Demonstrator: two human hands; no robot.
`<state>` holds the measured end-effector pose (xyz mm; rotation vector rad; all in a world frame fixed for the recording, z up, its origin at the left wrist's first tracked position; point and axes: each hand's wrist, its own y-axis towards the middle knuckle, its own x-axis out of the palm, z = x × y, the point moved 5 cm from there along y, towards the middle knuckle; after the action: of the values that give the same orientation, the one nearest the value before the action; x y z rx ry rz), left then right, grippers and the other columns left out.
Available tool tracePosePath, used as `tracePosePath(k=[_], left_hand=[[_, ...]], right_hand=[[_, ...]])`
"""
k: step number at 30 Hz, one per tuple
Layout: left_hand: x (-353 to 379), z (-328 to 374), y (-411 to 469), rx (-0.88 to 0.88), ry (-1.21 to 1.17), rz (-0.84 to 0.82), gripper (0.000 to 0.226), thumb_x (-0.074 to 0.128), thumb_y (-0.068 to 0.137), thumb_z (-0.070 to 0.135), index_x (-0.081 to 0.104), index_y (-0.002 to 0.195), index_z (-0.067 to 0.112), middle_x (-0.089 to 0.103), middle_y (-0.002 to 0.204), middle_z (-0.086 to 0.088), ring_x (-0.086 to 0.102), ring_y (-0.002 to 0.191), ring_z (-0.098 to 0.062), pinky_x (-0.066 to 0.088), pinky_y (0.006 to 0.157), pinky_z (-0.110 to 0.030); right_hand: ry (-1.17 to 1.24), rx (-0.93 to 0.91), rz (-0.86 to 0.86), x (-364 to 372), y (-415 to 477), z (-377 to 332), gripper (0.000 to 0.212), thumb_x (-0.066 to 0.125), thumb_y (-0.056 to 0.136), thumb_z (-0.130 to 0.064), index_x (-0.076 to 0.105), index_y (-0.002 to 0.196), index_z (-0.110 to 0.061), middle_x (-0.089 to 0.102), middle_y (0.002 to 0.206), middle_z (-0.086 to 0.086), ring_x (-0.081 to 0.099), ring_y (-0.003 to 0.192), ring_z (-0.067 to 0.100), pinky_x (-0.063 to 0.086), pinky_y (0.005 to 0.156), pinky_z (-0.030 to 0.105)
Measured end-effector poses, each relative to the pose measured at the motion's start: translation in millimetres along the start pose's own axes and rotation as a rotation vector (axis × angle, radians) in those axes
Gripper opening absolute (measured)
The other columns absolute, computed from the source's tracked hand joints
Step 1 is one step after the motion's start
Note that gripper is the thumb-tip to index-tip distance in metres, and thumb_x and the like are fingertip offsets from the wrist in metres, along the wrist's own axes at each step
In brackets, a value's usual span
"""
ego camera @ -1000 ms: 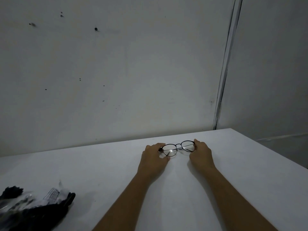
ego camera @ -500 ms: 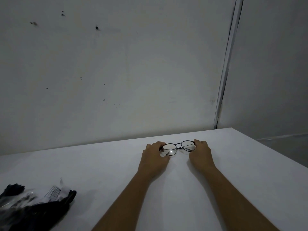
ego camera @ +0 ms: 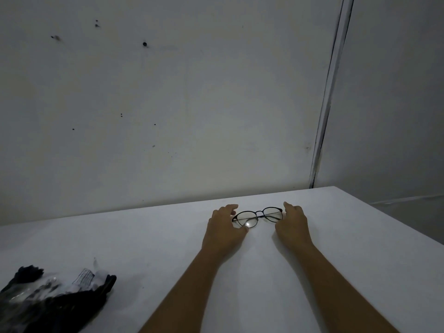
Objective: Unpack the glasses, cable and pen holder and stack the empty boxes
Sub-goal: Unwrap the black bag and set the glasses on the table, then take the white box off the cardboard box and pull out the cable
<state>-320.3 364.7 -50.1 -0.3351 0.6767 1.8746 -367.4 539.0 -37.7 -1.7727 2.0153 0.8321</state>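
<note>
Between both hands [ego camera: 258, 228], folded glasses [ego camera: 257, 216]

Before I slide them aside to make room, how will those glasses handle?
The glasses have a thin dark wire frame, so they are probably light and will likely skid easily on the smooth white table. The slim rims and folded arms look easy to bend, and the lenses may scratch if dragged. Lifting by both ends, where the left hand and right hand sit, seems safer.

The glasses [ego camera: 258, 217] are being found lying on the table [ego camera: 360, 248] toward its far edge, flanked by the left hand [ego camera: 224, 228] and right hand [ego camera: 292, 224]. A bag [ego camera: 55, 299] is being noted at near left.
</note>
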Motion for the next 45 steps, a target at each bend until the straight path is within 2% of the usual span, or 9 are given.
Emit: tracePosePath(k=[9,14,19,23,27,30,36,40,45], left_hand=[[-19.7,10.2,-21.5,-0.089,-0.157,-0.033,0.065,0.073,0.071,0.015,0.044,0.129,0.021,0.049,0.118,0.001,0.046,0.116,-0.017,0.04,0.095,-0.028],[-44.1,23.9,-48.7,-0.05,-0.11,-0.094,0.068,0.074,0.073,0.017,0.041,0.132,0.02,0.048,0.126,-0.004,0.045,0.119,-0.019,0.04,0.098,-0.029],[-86.1,48.4,-77.1,0.032,-0.083,-0.077,0.066,0.073,0.074,0.019,0.042,0.132,0.021,0.05,0.125,-0.002,0.044,0.117,-0.016,0.035,0.089,-0.023],[-127.2,60.8,-106.5,0.092,-0.06,-0.057,0.063,0.073,0.074,0.019,0.043,0.13,0.02,0.051,0.124,-0.001,0.045,0.114,-0.015,0.034,0.086,-0.022],[-168.7,66.4,-132.9,0.146,-0.027,-0.031,0.06,0.072,0.075,0.02,0.045,0.128,0.021,0.051,0.123,0.0,0.046,0.111,-0.012,0.033,0.088,-0.021],[-202.3,65.1,-151.9,0.179,0.012,-0.017,0.057,0.071,0.077,0.02,0.045,0.128,0.022,0.052,0.122,0.0,0.045,0.107,-0.009,0.033,0.088,-0.02],[-270.5,42.0,-182.2,0.165,0.081,0.041,0.054,0.071,0.077,0.018,0.047,0.126,0.022,0.053,0.122,0.001,0.046,0.104,-0.008,0.033,0.085,-0.021],[-308.3,18.4,-200.5,0.126,0.109,0.094,0.05,0.072,0.076,0.017,0.051,0.121,0.023,0.055,0.119,0.001,0.049,0.101,-0.009,0.036,0.083,-0.021],[-335.0,-10.0,-217.7,0.076,0.13,0.127,0.046,0.073,0.075,0.018,0.055,0.117,0.022,0.055,0.115,0.001,0.05,0.098,-0.012,0.038,0.081,-0.022]], right_hand=[[0.113,0.112,-0.037,-13.4,-23.2,-8.6,0.061,0.045,0.082,0.006,0.033,0.142,-0.003,0.035,0.139,0.02,0.042,0.126,0.031,0.031,0.102,0.03],[0.147,0.1,-0.045,-25.7,-56.9,-19.7,0.068,0.05,0.078,0.004,0.033,0.142,-0.011,0.038,0.135,0.017,0.05,0.099,0.024,0.04,0.074,0.023],[0.16,0.071,-0.036,-44.2,-90.3,-48.1,0.07,0.054,0.076,0.002,0.034,0.141,-0.013,0.04,0.137,0.017,0.049,0.118,0.029,0.039,0.088,0.029],[0.176,0.024,-0.047,-50.4,-122.9,-80.3,0.067,0.058,0.076,-0.001,0.038,0.139,-0.014,0.043,0.133,0.015,0.049,0.109,0.024,0.038,0.085,0.027],[0.191,-0.033,-0.074,-47.3,-151.7,-115.1,0.065,0.064,0.076,-0.004,0.041,0.136,-0.013,0.046,0.134,0.014,0.048,0.119,0.026,0.041,0.095,0.032],[0.21,-0.093,-0.113,-38.0,-174.3,-143.7,0.062,0.063,0.076,-0.004,0.043,0.134,-0.016,0.047,0.133,0.011,0.048,0.107,0.019,0.04,0.083,0.028],[0.235,-0.197,-0.202,-11.5,-215.8,-192.7,0.058,0.062,0.077,-0.005,0.046,0.131,-0.019,0.048,0.129,0.008,0.05,0.098,0.016,0.038,0.078,0.026],[0.218,-0.236,-0.278,10.5,-241.2,-211.1,0.053,0.062,0.077,-0.008,0.049,0.127,-0.022,0.049,0.127,0.007,0.053,0.098,0.017,0.038,0.06,0.018],[0.163,-0.255,-0.393,38.7,-264.4,-217.2,0.045,0.065,0.078,-0.017,0.054,0.121,-0.025,0.05,0.125,0.007,0.052,0.099,0.018,0.039,0.061,0.018]])
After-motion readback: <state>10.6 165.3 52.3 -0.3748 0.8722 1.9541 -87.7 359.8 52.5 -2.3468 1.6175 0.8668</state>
